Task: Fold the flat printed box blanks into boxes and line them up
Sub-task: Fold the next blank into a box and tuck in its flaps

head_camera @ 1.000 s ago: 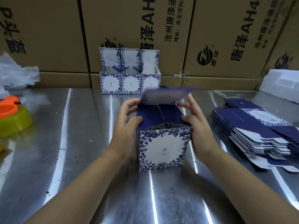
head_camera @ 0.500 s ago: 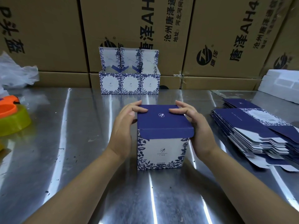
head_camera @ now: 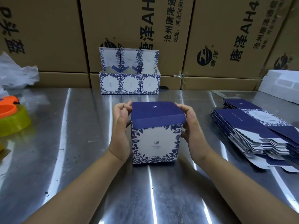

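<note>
A blue-and-white floral box [head_camera: 156,139] stands on the steel table [head_camera: 72,143] in front of me. Its dark blue lid is folded down, and the tuck flap hangs outside over the front face. My left hand [head_camera: 120,126] holds the box's left side, fingers curled at the lid's left edge. On the opposite side my right hand [head_camera: 191,126] grips it, thumb at the lid's front right corner. Three folded boxes [head_camera: 130,84] with raised lids stand side by side at the back. A stack of flat blanks [head_camera: 252,126] lies to the right.
Large brown cartons [head_camera: 218,38] wall off the back of the table. An orange and yellow tape dispenser [head_camera: 11,117] and crumpled plastic [head_camera: 14,73] sit at the left. White foam blocks [head_camera: 281,84] lie at the back right.
The lid swung from raised to folded down over the box. My fingers then slid off the lid's top to its side edges.
</note>
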